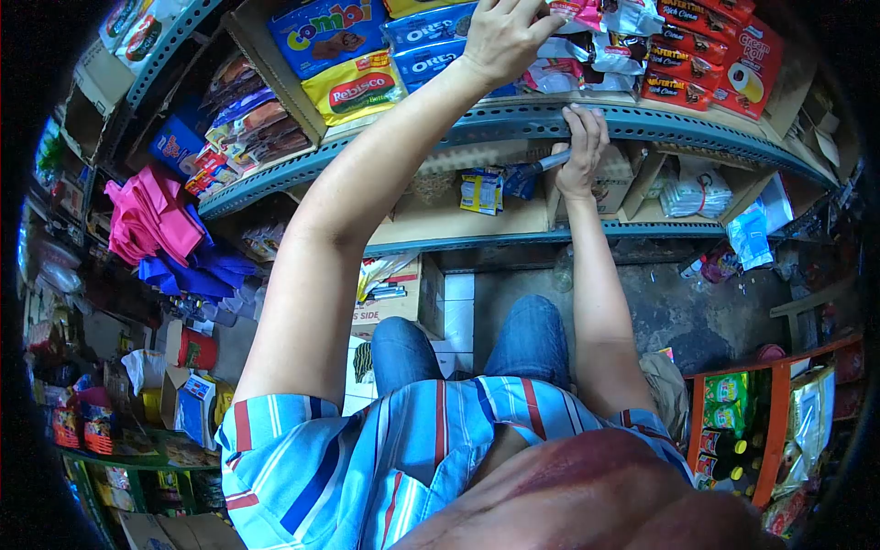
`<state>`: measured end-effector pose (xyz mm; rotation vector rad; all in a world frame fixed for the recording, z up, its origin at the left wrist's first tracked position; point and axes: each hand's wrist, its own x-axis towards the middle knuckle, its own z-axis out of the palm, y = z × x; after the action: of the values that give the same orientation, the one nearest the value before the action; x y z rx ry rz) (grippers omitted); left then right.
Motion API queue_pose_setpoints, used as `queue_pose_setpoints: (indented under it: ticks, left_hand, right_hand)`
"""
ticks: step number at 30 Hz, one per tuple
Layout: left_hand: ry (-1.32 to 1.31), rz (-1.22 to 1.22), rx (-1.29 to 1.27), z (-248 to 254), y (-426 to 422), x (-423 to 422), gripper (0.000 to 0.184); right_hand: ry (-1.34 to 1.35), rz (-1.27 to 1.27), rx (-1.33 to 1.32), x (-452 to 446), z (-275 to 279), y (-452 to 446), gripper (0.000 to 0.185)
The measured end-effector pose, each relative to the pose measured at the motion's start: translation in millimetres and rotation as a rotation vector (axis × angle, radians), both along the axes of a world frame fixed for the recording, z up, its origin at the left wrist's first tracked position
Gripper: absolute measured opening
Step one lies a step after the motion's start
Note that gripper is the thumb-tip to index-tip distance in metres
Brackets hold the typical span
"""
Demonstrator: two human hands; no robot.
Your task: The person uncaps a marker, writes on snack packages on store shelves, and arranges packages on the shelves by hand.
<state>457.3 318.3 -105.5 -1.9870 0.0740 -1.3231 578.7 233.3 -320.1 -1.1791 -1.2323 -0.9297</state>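
My left hand (513, 41) reaches up to the top shelf, fingers bent beside a pink-and-white snack pack (576, 13). Its fingertips are partly cut off by the frame's upper edge, so what they pinch is unclear. Lower and to the right, my right hand (582, 154) has its fingertips against the blue perforated shelf edge (513, 125). A grey marker-like stick (553, 161) pokes out leftward from between its thumb and palm. Near the left hand lie blue Oreo packs (429, 61) and a yellow Rebisco pack (356, 89). Red Wafertime packs (680, 66) are stacked to the right.
Under the top shelf, a lower shelf holds yellow sachets (480, 192) and a bundle of white plastic bags (695, 197). A cardboard box (403, 307) stands by my knees. Pink cloth (156, 218) hangs on the left, and an orange rack (775, 431) with goods stands on the right.
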Motion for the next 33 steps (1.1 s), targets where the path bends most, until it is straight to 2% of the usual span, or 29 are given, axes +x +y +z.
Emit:
queue_pose_setpoints:
  ticks: [4,5,6,8,17,20,22,23,25,26,28,29,31,33]
  left_hand:
    - [0.002,-0.098,0.051,-6,12,-1,0.032]
    - [0.007,0.025,0.254,0,17,-3,0.033]
    - [0.006,0.022,0.253,-2,18,-3,0.033]
    - [0.069,-0.068,0.066,-5,16,-4,0.029]
    - [-0.003,0.11,0.077,6,-2,-2,0.018]
    - [0.032,0.014,0.018,7,-4,-2,0.015]
    - [0.145,0.332,0.206,11,-7,-4,0.015]
    - [0.132,-0.069,-0.023,-2,12,9,0.017]
    - [0.141,0.028,-0.057,-2,4,8,0.017]
    - [0.075,0.295,0.24,0,2,9,0.014]
    - [0.057,0.043,0.099,2,-4,9,0.023]
    - [0.078,0.063,0.006,-4,-7,10,0.019]
    - [0.071,0.03,0.036,-4,-6,10,0.019]
    - [0.047,-0.009,0.008,-4,-6,12,0.026]
  right_hand:
    - [-0.003,-0.003,-0.004,1,-1,-1,0.046]
    - [-0.012,0.004,-0.016,1,-1,-1,0.044]
    - [-0.02,0.011,-0.029,1,-1,-2,0.043]
    - [-0.023,0.009,-0.031,2,-1,-3,0.043]
    - [-0.018,0.022,-0.016,1,0,-2,0.042]
    - [-0.015,0.027,-0.007,0,1,-2,0.042]
    - [-0.017,0.029,-0.015,0,1,-4,0.042]
    - [-0.016,0.024,-0.025,0,1,-5,0.043]
    - [-0.003,0.024,-0.042,0,0,-6,0.043]
    - [-0.001,0.028,-0.045,0,0,-6,0.043]
    - [0.002,0.022,-0.044,0,0,-6,0.045]
    - [0.007,0.028,-0.04,-1,0,-6,0.046]
    - [0.004,0.023,-0.039,-2,1,-7,0.046]
    - [0.007,0.023,-0.039,-2,1,-8,0.046]
